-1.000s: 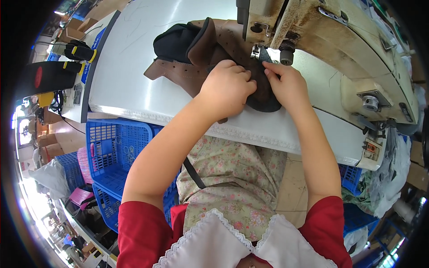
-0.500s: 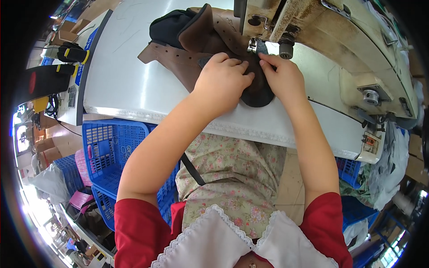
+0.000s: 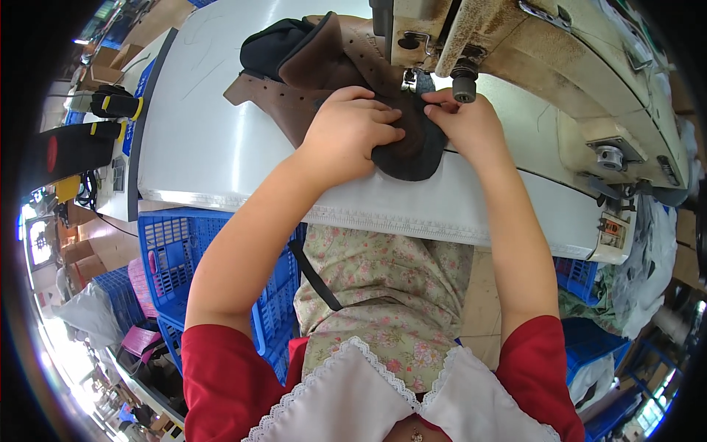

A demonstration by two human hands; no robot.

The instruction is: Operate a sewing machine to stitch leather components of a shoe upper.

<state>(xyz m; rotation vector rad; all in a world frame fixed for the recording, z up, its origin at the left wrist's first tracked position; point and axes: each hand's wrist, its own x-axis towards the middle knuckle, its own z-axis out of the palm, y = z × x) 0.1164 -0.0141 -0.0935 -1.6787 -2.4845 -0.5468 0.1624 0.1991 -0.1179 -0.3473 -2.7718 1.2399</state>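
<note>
A brown leather shoe upper [image 3: 401, 151] with a dark toe edge, rows of lace holes and a black padded collar [image 3: 272, 55] lies on the sewing machine's white table. Its right edge sits at the metal presser foot [image 3: 409, 79], where a dark grey strip of material [image 3: 425, 82] shows. My left hand [image 3: 346, 129] rests on the leather, fingers spread and pressing it down. With thumb and forefinger, my right hand [image 3: 464, 121] pinches the upper's right edge, just below and right of the foot. The needle point cannot be made out.
The machine's worn cream head and arm [image 3: 537, 81] overhang the right side. Below the table's left front stand blue plastic baskets [image 3: 173, 221]. Black and yellow equipment [image 3: 81, 140] is beyond the left edge. Clear plastic bags [image 3: 652, 272] hang at the right.
The toe of the upper has swung a little left. My left hand has shifted left across the leather; my right hand still pinches the edge beside the foot. The view has shifted slightly.
</note>
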